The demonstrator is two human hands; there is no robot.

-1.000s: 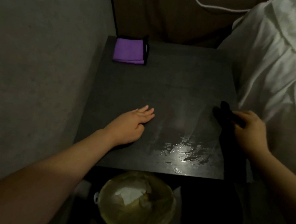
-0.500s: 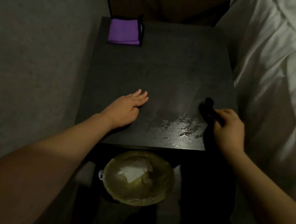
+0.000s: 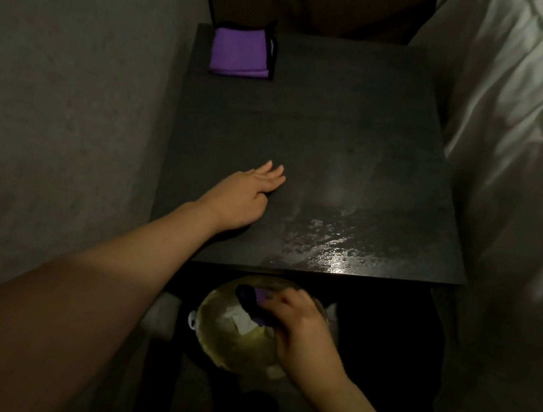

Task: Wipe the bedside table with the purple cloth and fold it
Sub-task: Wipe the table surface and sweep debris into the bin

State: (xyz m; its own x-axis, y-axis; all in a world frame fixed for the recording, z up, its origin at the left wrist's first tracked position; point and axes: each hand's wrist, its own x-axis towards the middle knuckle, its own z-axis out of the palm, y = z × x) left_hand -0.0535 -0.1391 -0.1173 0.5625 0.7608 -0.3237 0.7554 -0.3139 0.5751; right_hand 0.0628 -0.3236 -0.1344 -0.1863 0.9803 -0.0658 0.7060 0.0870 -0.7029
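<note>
A folded purple cloth (image 3: pixel 240 52) is seen at the upper left corner of the dark bedside surface (image 3: pixel 322 150), close to its far and left edges. The left hand (image 3: pixel 241 198) is laid flat on the surface in the middle left of the frame, fingers straight and together, nothing held; the cloth lies well apart from it, higher in the frame. The right hand (image 3: pixel 298 334) is seen below the near edge of the surface, in the lower centre, with its grip closed around a dark object with a purple part (image 3: pixel 255 302), which cannot be identified further. This hand is held over a round bin lined with a yellowish bag (image 3: pixel 231 342), in which a pale scrap is visible. A wet, glossy patch (image 3: pixel 333 248) is spread along the near right part of the surface. The surface is bounded on the left by a grey wall (image 3: pixel 71 93) and on the right by white bedding (image 3: pixel 516 169).
</note>
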